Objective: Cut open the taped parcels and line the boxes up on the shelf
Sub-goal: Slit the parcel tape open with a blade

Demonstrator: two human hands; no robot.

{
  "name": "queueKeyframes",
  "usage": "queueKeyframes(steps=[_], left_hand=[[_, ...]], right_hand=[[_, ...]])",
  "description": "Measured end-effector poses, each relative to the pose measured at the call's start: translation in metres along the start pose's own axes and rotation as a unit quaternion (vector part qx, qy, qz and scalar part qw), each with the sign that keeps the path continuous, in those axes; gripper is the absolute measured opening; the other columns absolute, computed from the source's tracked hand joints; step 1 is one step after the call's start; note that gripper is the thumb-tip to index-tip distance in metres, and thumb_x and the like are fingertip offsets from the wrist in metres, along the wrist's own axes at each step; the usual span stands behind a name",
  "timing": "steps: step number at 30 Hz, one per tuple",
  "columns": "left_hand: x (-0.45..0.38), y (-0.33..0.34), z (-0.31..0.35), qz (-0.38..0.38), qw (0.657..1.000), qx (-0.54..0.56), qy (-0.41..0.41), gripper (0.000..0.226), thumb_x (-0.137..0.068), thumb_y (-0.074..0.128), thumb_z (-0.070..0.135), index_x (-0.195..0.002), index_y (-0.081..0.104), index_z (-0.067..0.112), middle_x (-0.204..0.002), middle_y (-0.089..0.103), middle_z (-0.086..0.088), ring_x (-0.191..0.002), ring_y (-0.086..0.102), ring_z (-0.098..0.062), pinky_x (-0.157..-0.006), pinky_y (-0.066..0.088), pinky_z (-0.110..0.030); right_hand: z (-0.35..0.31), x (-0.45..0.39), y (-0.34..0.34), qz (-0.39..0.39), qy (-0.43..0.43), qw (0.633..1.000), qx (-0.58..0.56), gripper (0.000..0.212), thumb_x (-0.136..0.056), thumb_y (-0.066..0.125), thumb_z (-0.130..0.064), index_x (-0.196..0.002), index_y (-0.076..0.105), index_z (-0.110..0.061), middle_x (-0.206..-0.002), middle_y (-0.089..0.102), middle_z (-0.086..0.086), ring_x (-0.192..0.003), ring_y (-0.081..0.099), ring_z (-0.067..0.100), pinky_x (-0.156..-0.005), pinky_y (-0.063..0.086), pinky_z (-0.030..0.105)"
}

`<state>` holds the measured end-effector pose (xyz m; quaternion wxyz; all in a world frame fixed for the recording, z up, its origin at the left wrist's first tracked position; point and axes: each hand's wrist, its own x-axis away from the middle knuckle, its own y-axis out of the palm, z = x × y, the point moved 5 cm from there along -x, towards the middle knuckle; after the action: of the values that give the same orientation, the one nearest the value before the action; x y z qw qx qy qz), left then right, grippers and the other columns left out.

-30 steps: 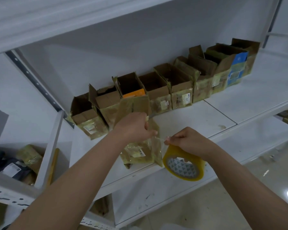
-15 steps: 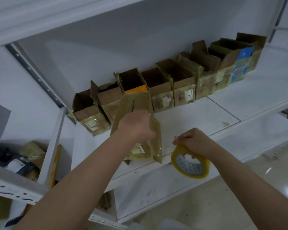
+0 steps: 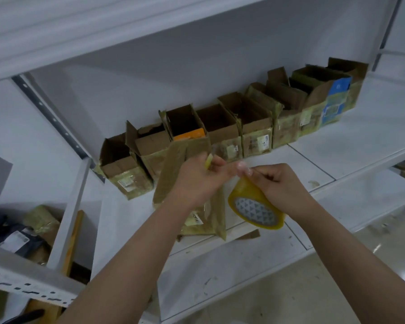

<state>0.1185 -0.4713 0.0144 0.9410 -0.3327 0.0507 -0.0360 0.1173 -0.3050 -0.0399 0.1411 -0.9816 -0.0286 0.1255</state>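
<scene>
On the far left, a lower shelf bay holds a dark mailer bag (image 3: 14, 238) and a small parcel wrapped in yellowish tape (image 3: 42, 220), with a wooden stick (image 3: 73, 242) leaning up beside them. Next comes the white shelf (image 3: 351, 146) with a row of opened cardboard boxes (image 3: 220, 134) lined up along its back wall, their flaps up. The row runs from a taped brown box (image 3: 124, 169) at the left end to a box with a blue front (image 3: 334, 101) near the right end. In front of the row, at the front edge of the shelf, a taped parcel (image 3: 173, 174) stands tall. The left hand (image 3: 197, 181) is in front of this parcel, and its curled fingers hold a small pale yellow tool (image 3: 209, 161); I cannot tell what kind of tool it is. Its fingertips meet the right hand (image 3: 281, 185) in the middle. The right hand pinches the edge of a roll of yellow packing tape (image 3: 255, 206), which hangs down below it, just right of the parcel. A brown scrap of cardboard (image 3: 250, 235) lies on the shelf edge under the roll.
</scene>
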Motion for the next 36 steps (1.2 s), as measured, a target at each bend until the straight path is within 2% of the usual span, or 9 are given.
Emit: queueKeyframes(steps=[3,6,11,16,19,25,29,32,36], left_hand=[[-0.003,0.011,-0.001,0.001,0.999,0.032,0.0,0.028,-0.075,0.079,0.047,-0.073,0.068,0.021,-0.066,0.068,0.007,-0.062,0.061,0.002,-0.054,0.045,-0.014],[-0.004,0.012,0.0,0.005,0.997,0.083,0.002,0.022,-0.085,0.076,0.025,-0.065,0.067,0.02,-0.054,0.063,0.013,-0.051,0.056,0.005,-0.05,0.038,-0.007],[0.002,0.024,0.009,0.025,0.982,0.185,-0.01,0.033,-0.088,0.071,0.022,-0.056,0.068,0.022,-0.058,0.065,0.007,-0.058,0.059,-0.002,-0.066,0.046,-0.022],[0.0,0.028,0.008,0.034,0.97,0.236,-0.045,0.035,-0.089,0.071,0.024,-0.055,0.066,0.022,-0.044,0.052,0.011,-0.04,0.046,-0.002,-0.051,0.035,-0.021],[-0.002,0.024,0.007,0.057,0.966,0.248,-0.036,0.028,-0.087,0.073,0.025,-0.06,0.069,0.022,-0.063,0.068,-0.005,-0.063,0.066,-0.012,-0.063,0.046,-0.018],[-0.01,0.011,0.0,0.027,0.972,0.232,-0.036,0.015,-0.089,0.069,0.026,-0.076,0.074,0.029,-0.091,0.076,0.01,-0.093,0.067,0.0,-0.079,0.045,-0.018],[-0.013,-0.022,-0.011,0.11,0.97,0.218,-0.011,0.006,-0.092,0.065,0.029,-0.089,0.07,0.028,-0.086,0.075,0.014,-0.058,0.058,0.011,-0.051,0.042,-0.007],[-0.015,-0.053,-0.032,0.16,0.968,0.189,-0.028,0.005,-0.092,0.064,0.031,-0.094,0.069,0.03,-0.076,0.071,0.015,-0.052,0.058,0.006,-0.044,0.039,-0.005],[-0.013,-0.086,-0.069,0.2,0.959,0.182,-0.088,0.017,-0.093,0.063,0.028,-0.109,0.07,0.029,-0.088,0.069,0.002,-0.085,0.066,-0.01,-0.079,0.055,-0.032]], right_hand=[[-0.004,-0.003,0.001,0.028,-0.025,0.999,0.036,0.036,-0.093,0.053,-0.047,-0.081,0.077,-0.023,-0.066,0.068,0.01,-0.065,0.063,0.031,-0.062,0.051,0.042],[-0.004,-0.005,0.001,0.069,-0.036,0.992,0.103,0.061,-0.084,0.037,-0.068,-0.087,0.076,-0.022,-0.064,0.065,0.006,-0.062,0.061,0.023,-0.06,0.049,0.038],[-0.011,-0.012,-0.004,0.189,-0.071,0.967,0.155,0.048,-0.094,0.041,-0.058,-0.091,0.076,-0.025,-0.056,0.057,-0.009,-0.057,0.056,0.014,-0.051,0.034,0.023],[-0.021,-0.014,-0.002,0.247,-0.089,0.957,0.125,0.022,-0.095,0.057,-0.042,-0.102,0.076,-0.032,-0.077,0.072,-0.01,-0.07,0.064,0.01,-0.061,0.048,0.027],[-0.024,-0.018,-0.004,0.272,-0.102,0.948,0.127,0.028,-0.093,0.055,-0.043,-0.108,0.074,-0.028,-0.072,0.066,-0.016,-0.068,0.062,0.011,-0.058,0.046,0.024],[-0.005,-0.037,-0.011,0.277,-0.044,0.945,0.167,0.027,-0.096,0.056,-0.041,-0.12,0.066,-0.031,-0.075,0.056,-0.015,-0.07,0.053,0.008,-0.059,0.033,0.022],[0.024,-0.048,-0.01,0.263,0.005,0.948,0.179,0.024,-0.095,0.056,-0.041,-0.115,0.065,-0.031,-0.066,0.056,-0.012,-0.062,0.053,0.011,-0.054,0.031,0.022],[0.048,-0.055,-0.002,0.219,0.029,0.95,0.222,0.028,-0.095,0.06,-0.036,-0.121,0.064,-0.029,-0.093,0.073,0.001,-0.087,0.066,0.028,-0.065,0.041,0.029],[0.081,-0.06,0.012,0.171,0.035,0.935,0.31,0.039,-0.092,0.064,-0.018,-0.131,0.062,-0.021,-0.102,0.072,0.016,-0.097,0.063,0.04,-0.075,0.049,0.039]])
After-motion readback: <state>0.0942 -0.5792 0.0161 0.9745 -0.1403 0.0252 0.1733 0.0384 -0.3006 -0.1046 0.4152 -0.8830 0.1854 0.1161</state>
